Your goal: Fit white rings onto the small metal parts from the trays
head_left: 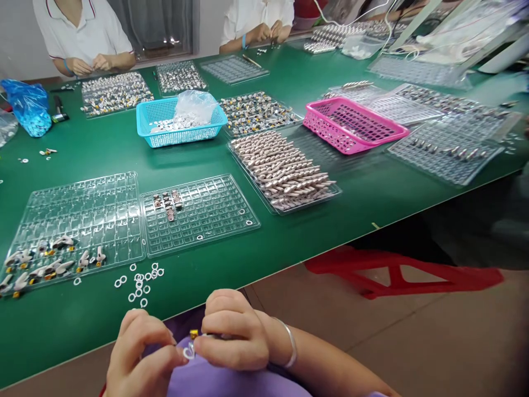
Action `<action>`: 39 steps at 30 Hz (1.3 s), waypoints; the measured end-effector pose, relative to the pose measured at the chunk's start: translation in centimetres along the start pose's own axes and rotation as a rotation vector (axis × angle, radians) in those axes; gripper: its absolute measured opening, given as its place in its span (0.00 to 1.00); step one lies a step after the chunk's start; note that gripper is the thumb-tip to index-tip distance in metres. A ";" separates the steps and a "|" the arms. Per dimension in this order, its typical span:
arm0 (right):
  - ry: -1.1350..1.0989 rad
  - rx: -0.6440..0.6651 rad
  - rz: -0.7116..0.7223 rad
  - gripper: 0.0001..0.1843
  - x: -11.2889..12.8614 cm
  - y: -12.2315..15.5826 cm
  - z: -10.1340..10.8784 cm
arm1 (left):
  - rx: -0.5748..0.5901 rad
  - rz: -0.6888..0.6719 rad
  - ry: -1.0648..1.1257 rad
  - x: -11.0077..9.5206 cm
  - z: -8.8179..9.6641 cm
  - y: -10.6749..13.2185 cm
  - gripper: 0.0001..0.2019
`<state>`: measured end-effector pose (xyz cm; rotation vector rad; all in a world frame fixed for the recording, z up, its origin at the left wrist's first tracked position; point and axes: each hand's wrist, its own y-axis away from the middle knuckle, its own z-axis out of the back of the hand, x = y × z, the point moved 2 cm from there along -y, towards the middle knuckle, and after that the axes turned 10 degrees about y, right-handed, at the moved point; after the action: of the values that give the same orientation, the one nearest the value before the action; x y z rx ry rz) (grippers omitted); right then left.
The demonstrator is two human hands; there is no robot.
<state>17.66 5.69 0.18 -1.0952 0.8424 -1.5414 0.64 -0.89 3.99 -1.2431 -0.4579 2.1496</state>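
My left hand [142, 350] is closed, its thumb and finger pinching a small white ring [189, 353] above my lap. Close against it, my right hand [235, 331] is shut on a small part with a gold-coloured tab [194, 333]; most of that part is hidden by the fingers. Loose white rings [139, 285] lie scattered near the table's front edge. To the left, white earbud pieces with gold tabs [53, 267] sit in the front rows of a transparent tray [103, 204]. A second transparent tray [206, 209] beside it carries several small brownish parts [170, 212].
A tray of stacked pale stick-like parts [281, 171] stands right of centre. Behind are a blue basket [177, 140] and a pink basket [347, 144]. Two co-workers [85, 33] sit across the green table [198, 284]. A red stool [397, 270] stands at right below the edge.
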 end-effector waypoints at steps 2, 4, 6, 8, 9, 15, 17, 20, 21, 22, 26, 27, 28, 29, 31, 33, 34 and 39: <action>0.020 0.007 -0.068 0.08 -0.1 0.0 0.3 | 0.017 0.034 0.017 0.4 0.4 0.5 0.15; 0.024 -0.007 -0.207 0.07 -0.5 0.0 0.7 | 0.034 0.084 -0.047 1.5 1.3 1.0 0.14; 0.005 -0.038 -0.386 0.08 -1.1 0.3 1.0 | 0.045 0.147 -0.212 3.1 2.7 1.0 0.11; -0.048 -0.066 -0.556 0.10 -1.9 0.6 1.0 | 0.069 0.226 -0.386 5.1 4.2 0.2 0.08; -0.081 -0.068 -0.627 0.10 -2.3 0.8 0.9 | 0.092 0.269 -0.436 6.2 4.8 -0.6 0.09; -0.139 0.015 -0.909 0.03 -3.9 1.9 -0.6 | 0.231 0.367 -0.490 11.8 5.9 -8.8 0.11; -0.132 0.037 -0.936 0.03 -4.1 1.9 -0.7 | 0.246 0.384 -0.479 13.5 5.2 -11.3 0.10; -0.158 0.052 -0.970 0.04 -4.4 1.8 -0.6 | 0.279 0.416 -0.442 15.4 4.0 -13.6 0.09; -0.172 0.051 -0.983 0.04 -4.4 1.8 -0.6 | 0.301 0.424 -0.425 15.8 3.5 -14.0 0.09; -0.186 0.049 -0.995 0.04 -4.5 1.8 -0.5 | 0.325 0.431 -0.408 16.1 3.1 -14.2 0.08; -0.235 0.058 -1.010 0.03 -4.6 1.7 -0.4 | 0.370 0.454 -0.352 16.4 2.1 -14.4 0.05; -0.240 0.059 -1.009 0.03 -4.6 1.7 -0.3 | 0.363 0.462 -0.340 16.3 2.1 -14.4 0.05; -0.242 0.058 -1.009 0.03 -4.6 1.7 -0.3 | 0.351 0.471 -0.326 16.1 2.2 -14.3 0.05; -0.242 0.056 -1.007 0.03 -4.6 1.7 -0.3 | 0.335 0.482 -0.307 15.7 2.3 -14.1 0.06; -0.236 0.057 -1.001 0.03 -4.6 1.7 -0.2 | 0.305 0.513 -0.252 14.5 2.5 -13.4 0.06; -0.225 0.068 -0.989 0.03 -4.4 1.5 -0.2 | 0.289 0.555 -0.164 12.7 2.5 -12.1 0.07; -0.219 0.076 -0.977 0.03 -4.3 1.4 -0.2 | 0.291 0.577 -0.110 11.7 2.3 -11.3 0.07; -0.216 0.123 -0.883 0.02 -3.3 0.2 -0.3 | 0.283 0.692 0.153 7.5 0.5 -6.6 0.08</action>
<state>17.61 8.88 -0.87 -1.6166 0.0781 -2.0849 -0.47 8.99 3.07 -1.5272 0.3957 2.5166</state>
